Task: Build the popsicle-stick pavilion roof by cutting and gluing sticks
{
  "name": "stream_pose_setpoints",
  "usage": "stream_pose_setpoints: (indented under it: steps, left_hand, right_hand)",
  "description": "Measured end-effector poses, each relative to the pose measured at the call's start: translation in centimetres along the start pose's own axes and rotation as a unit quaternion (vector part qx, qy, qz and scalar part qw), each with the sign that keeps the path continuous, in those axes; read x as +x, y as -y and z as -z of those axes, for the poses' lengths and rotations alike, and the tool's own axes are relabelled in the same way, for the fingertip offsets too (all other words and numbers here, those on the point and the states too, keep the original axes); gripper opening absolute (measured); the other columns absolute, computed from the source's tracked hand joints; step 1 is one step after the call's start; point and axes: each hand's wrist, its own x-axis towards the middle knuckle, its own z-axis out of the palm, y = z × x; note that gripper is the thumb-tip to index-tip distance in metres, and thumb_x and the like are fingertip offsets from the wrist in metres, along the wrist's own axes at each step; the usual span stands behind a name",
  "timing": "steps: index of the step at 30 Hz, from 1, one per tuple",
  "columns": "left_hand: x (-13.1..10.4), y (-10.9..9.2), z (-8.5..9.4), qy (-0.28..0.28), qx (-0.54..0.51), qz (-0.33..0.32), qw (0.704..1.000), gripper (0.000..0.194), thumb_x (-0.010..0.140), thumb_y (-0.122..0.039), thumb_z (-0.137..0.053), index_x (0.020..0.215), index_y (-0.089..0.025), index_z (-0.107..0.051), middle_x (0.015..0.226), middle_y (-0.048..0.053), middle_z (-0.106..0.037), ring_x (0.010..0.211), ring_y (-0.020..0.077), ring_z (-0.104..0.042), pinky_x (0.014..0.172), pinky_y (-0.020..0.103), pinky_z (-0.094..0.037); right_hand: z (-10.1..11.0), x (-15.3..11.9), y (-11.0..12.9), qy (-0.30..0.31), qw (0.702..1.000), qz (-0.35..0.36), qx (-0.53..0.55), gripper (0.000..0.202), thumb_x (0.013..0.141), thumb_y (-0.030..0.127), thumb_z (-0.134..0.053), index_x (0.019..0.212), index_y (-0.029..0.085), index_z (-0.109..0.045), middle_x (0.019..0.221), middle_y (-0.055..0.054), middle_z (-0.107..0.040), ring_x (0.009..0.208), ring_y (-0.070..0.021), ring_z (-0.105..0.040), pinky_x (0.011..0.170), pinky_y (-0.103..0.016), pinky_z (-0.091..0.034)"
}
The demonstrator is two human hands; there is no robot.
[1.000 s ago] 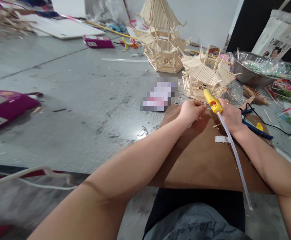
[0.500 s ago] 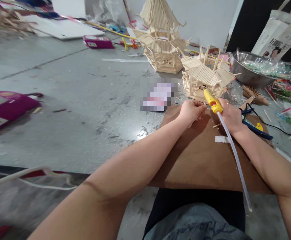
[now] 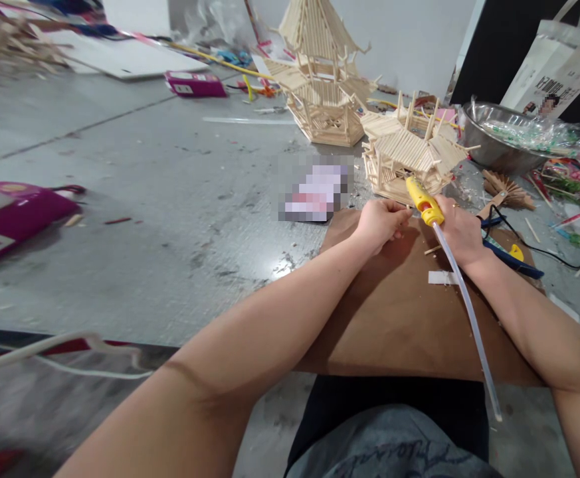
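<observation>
My right hand (image 3: 459, 229) is wrapped round a yellow hot glue gun (image 3: 423, 199), its nozzle pointing away from me toward the stick model. A long translucent glue stick (image 3: 472, 318) trails from the back of the gun toward my lap. Left of the gun, my left hand (image 3: 380, 222) is closed in a pinch, and a tiny pale stick end seems to show at its fingertips. Both hands are above a brown board (image 3: 384, 318). Just beyond them stands a half-built pavilion of thin wooden sticks (image 3: 409, 149), with bare posts on top.
A taller stick pagoda (image 3: 327, 86) stands behind. A phone (image 3: 314, 192) lies left of the board. Blue-handled pliers (image 3: 513, 259) and a black cord are on the right, near a metal bowl (image 3: 499, 143). Purple power strips (image 3: 20, 219) lie at left.
</observation>
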Motion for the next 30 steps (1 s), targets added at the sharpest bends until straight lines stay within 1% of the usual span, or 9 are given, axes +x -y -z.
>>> stream_pose_setpoints:
  steps: [4, 10, 18, 22, 27, 30]
  left_hand:
    - [0.00, -0.01, 0.02, -0.002, 0.000, 0.000, 1.000, 0.013, 0.074, -0.016, -0.062, 0.064, -0.011, -0.056, 0.042, -0.006, -0.047, 0.030, 0.0026, -0.039, 0.034, 0.017, -0.028]
    - [0.16, 0.16, 0.02, -0.002, 0.001, 0.001, 1.000, 0.013, 0.073, -0.017, -0.064, 0.064, -0.011, -0.056, 0.043, -0.006, -0.048, 0.030, 0.0023, -0.040, 0.034, 0.016, -0.028]
    - [-0.16, -0.13, 0.01, -0.003, 0.003, -0.001, 1.000, 0.012, 0.076, -0.013, -0.059, 0.065, -0.012, -0.055, 0.043, -0.006, -0.048, 0.030, 0.0035, -0.040, 0.034, 0.017, -0.030]
    - [-0.15, -0.16, 0.00, -0.001, 0.004, 0.000, 1.000, 0.012, 0.076, -0.013, -0.058, 0.065, -0.012, -0.055, 0.042, -0.007, -0.046, 0.030, 0.0036, -0.040, 0.035, 0.018, -0.030]
    - [-0.19, -0.16, 0.01, 0.002, 0.017, -0.006, 1.000, 0.014, 0.076, -0.015, -0.059, 0.063, -0.012, -0.055, 0.044, -0.006, -0.047, 0.031, 0.0023, -0.039, 0.036, 0.017, -0.027]
    - [-0.15, -0.30, 0.09, -0.010, 0.016, -0.008, 1.000, 0.015, 0.076, -0.015, -0.059, 0.062, -0.012, -0.055, 0.047, -0.005, -0.049, 0.032, 0.0018, -0.040, 0.036, 0.017, -0.028]
  right_hand:
    - [0.03, -0.05, -0.01, -0.005, 1.000, 0.002, 0.004, 0.043, 0.090, 0.038, -0.024, 0.117, 0.013, -0.048, 0.082, -0.008, -0.062, 0.067, -0.0173, -0.057, 0.056, -0.026, -0.033]
    - [0.13, -0.03, 0.01, -0.004, 1.000, 0.004, -0.005, 0.044, 0.090, 0.037, -0.023, 0.117, 0.012, -0.048, 0.083, -0.009, -0.062, 0.067, -0.0175, -0.057, 0.055, -0.026, -0.033]
    - [-0.16, -0.07, -0.23, -0.044, 0.999, -0.005, -0.026, 0.043, 0.089, 0.036, -0.025, 0.115, 0.013, -0.050, 0.084, -0.008, -0.064, 0.063, -0.0154, -0.056, 0.053, -0.025, -0.031]
    - [-0.30, -0.01, -0.39, -0.063, 0.998, 0.006, -0.022, 0.045, 0.090, 0.036, -0.021, 0.114, 0.012, -0.050, 0.086, -0.010, -0.065, 0.063, -0.0152, -0.055, 0.053, -0.025, -0.032]
    - [-0.06, -0.10, -0.32, -0.052, 0.998, 0.008, -0.021, 0.044, 0.089, 0.038, -0.023, 0.115, 0.014, -0.050, 0.089, -0.009, -0.065, 0.062, -0.0149, -0.055, 0.054, -0.025, -0.032]
    - [0.28, -0.36, -0.46, -0.042, 0.999, 0.007, -0.018, 0.044, 0.087, 0.037, -0.026, 0.115, 0.013, -0.049, 0.090, -0.010, -0.064, 0.064, -0.0165, -0.055, 0.054, -0.026, -0.033]
